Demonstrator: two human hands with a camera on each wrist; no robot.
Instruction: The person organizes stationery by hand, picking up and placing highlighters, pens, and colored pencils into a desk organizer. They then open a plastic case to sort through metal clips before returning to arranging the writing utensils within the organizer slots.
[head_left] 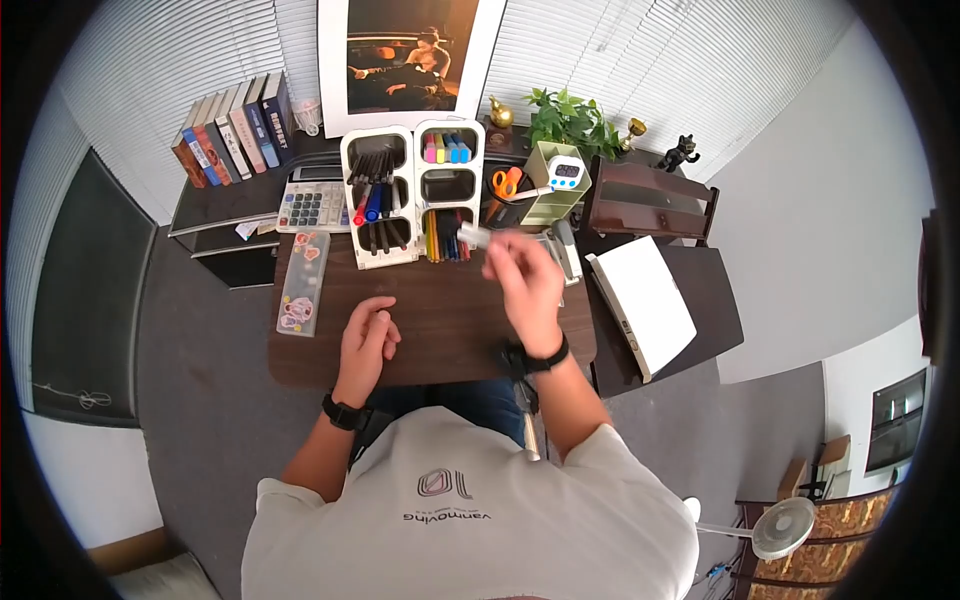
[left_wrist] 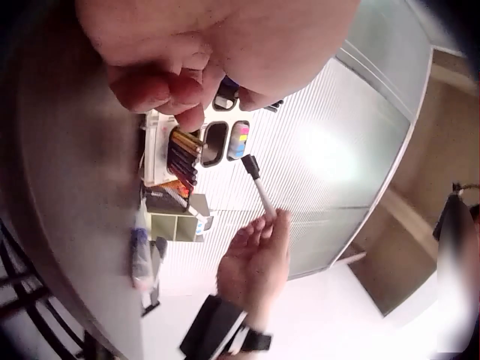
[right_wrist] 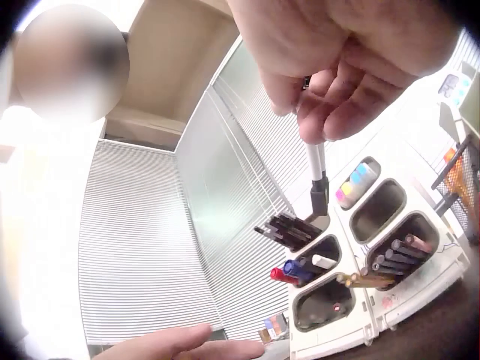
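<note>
My right hand [head_left: 530, 285] pinches a white-barrelled marker with a black cap [right_wrist: 318, 180]. The cap points toward a white two-column pen organizer [head_left: 412, 160] on the desk. Black pens [head_left: 374, 166] fill its upper left compartment; below them stand red and blue markers [head_left: 373, 205]. Highlighters [head_left: 447, 148] sit at the upper right, colored pencils [head_left: 434, 240] at the lower right, and the middle right compartment shows nothing inside. Over the front of the desk, my left hand [head_left: 368, 340] stays relaxed with nothing in it.
A clear sticker-covered pencil case [head_left: 303, 285] and a calculator [head_left: 312, 207] lie left of the organizer. To its right stand a mesh cup with orange scissors [head_left: 507, 182] and a green holder [head_left: 545, 207] with a small timer [head_left: 566, 172]. A white box-like object [head_left: 645, 300] rests farther right.
</note>
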